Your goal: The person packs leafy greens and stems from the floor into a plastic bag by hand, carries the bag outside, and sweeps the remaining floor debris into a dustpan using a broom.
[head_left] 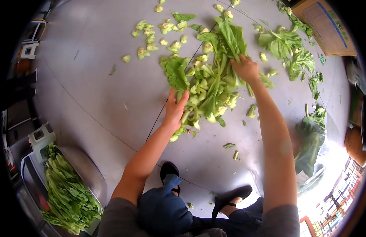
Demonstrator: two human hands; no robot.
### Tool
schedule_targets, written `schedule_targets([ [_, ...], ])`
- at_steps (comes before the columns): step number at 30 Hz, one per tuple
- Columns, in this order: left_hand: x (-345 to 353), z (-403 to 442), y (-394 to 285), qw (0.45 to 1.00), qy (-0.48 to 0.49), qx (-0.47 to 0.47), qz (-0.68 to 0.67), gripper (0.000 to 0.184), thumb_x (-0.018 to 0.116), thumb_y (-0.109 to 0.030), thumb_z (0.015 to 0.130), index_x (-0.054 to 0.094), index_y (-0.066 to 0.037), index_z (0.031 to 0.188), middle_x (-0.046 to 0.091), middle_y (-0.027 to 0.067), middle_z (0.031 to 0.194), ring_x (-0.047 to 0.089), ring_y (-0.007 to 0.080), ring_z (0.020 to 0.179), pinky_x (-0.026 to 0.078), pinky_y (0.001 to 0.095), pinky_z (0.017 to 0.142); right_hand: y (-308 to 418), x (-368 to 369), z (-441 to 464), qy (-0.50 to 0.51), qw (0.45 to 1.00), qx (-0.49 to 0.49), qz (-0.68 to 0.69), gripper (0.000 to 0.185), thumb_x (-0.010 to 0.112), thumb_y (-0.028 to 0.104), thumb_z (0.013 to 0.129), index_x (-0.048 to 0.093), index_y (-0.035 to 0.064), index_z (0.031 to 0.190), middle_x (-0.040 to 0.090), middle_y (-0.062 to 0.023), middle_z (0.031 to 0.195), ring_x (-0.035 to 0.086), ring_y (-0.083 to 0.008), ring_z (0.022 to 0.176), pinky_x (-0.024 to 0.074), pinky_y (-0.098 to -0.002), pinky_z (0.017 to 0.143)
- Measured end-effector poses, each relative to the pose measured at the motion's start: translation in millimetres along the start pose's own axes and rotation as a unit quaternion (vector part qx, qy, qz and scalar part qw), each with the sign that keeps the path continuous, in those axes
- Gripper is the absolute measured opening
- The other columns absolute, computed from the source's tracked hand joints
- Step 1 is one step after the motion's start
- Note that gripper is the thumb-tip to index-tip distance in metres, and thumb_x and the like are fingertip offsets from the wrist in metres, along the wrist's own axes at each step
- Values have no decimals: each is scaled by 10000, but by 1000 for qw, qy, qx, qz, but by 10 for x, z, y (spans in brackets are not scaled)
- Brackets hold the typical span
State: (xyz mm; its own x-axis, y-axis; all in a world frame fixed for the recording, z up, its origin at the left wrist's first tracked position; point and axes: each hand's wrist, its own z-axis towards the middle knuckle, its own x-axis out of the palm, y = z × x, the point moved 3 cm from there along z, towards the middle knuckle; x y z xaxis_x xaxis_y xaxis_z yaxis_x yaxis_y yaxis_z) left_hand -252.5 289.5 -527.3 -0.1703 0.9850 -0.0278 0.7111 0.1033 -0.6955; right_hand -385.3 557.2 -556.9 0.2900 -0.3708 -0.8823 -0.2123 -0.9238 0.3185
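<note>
Stretched out over the grey floor, both my hands are at a heap of green leaf trimmings and pale cut stem bases (202, 85). My left hand (176, 108) is at the heap's left edge, its fingers and thumb around the lower end of a leafy green (176, 73). On the far right side of the heap, my right hand (246, 69) closes on long leafy greens (233, 37); some fingertips are hidden among the leaves.
Loose stem bases (142, 52) and torn leaves (285, 43) lie scattered around. At lower left, a metal scale pan (86, 166) holds stacked leafy greens (68, 193). A cardboard box (325, 25) is at upper right, and a clear plastic bag with greens (311, 154) at right.
</note>
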Motion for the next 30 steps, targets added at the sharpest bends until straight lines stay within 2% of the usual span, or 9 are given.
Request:
schedule_targets([
  [6, 697, -141, -108, 977, 132, -126, -110, 793, 640, -503, 735, 257, -126, 1319, 312, 58, 1332, 350, 253, 1186, 382, 405, 914, 482, 123, -1009, 125, 979, 19, 160, 866, 374, 684, 770, 328, 11, 1314, 396, -225, 1282, 357, -321, 1220, 248, -390, 1011],
  [7, 725, -116, -46, 974, 206, -2, -99, 731, 614, -488, 764, 285, -127, 1307, 367, 54, 1292, 389, 227, 1157, 395, 405, 906, 477, 236, -1136, 151, 943, 78, 285, 860, 428, 654, 765, 302, 17, 1329, 401, -214, 1282, 368, -306, 1213, 286, -385, 990],
  [9, 709, -133, 158, 943, 254, -96, -191, 684, 605, -476, 775, 320, -124, 1288, 405, 56, 1261, 419, 209, 1126, 405, 398, 896, 577, 325, -1435, 220, 764, 190, 576, 856, 575, 512, 756, 216, 31, 1366, 404, -172, 1292, 417, -252, 1170, 378, -353, 925],
  [10, 701, -171, 200, 922, 275, -140, -235, 662, 600, -471, 781, 338, -123, 1279, 424, 56, 1245, 433, 200, 1110, 409, 394, 892, 578, 415, -1512, 210, 742, 212, 600, 837, 589, 438, 765, 183, 32, 1374, 407, -157, 1292, 443, -235, 1134, 378, -340, 924],
  [12, 635, -298, 326, 929, 233, -163, -236, 565, 582, -411, 808, 385, -110, 1243, 466, 57, 1193, 459, 190, 1073, 421, 370, 874, 690, 378, -1793, 175, 682, 240, 668, 794, 590, 398, 771, 212, 37, 1369, 427, -156, 1276, 455, -225, 1114, 383, -327, 913],
  [15, 664, -604, 243, 947, 200, -116, -224, 492, 553, -356, 832, 399, -101, 1224, 473, 53, 1168, 457, 174, 1065, 417, 351, 864, 760, 238, -2099, 31, 732, 243, 636, 651, 577, 364, 794, 355, 29, 1306, 518, -123, 1170, 494, -190, 1038, 398, -279, 863],
  [17, 726, -995, -74, 966, 203, 50, -154, 485, 558, -347, 833, 404, -93, 1216, 476, 49, 1160, 456, 163, 1059, 413, 340, 859, 804, -41, -2252, -5, 693, 156, 704, 582, 571, 357, 805, 414, 14, 1249, 545, -105, 1117, 506, -175, 996, 402, -274, 848],
  [21, 1118, -1680, -624, 951, 231, 85, -186, 356, 517, -334, 860, 513, -83, 1113, 551, 36, 1049, 505, 128, 964, 402, 268, 829, 714, -937, -2626, -120, 710, 54, 692, 410, 546, 297, 846, 493, 9, 1133, 532, -99, 1098, 499, -164, 954, 398, -281, 824],
  [30, 2694, -3994, -1335, 773, 511, 321, -195, 397, 619, -296, 805, 491, -38, 1079, 514, 87, 1056, 498, 147, 930, 404, 272, 828, -397, -3186, -4255, -421, 664, -170, 594, 222, 483, 191, 893, 509, 25, 1038, 550, -3, 902, 471, -67, 798, 394, -197, 690],
])
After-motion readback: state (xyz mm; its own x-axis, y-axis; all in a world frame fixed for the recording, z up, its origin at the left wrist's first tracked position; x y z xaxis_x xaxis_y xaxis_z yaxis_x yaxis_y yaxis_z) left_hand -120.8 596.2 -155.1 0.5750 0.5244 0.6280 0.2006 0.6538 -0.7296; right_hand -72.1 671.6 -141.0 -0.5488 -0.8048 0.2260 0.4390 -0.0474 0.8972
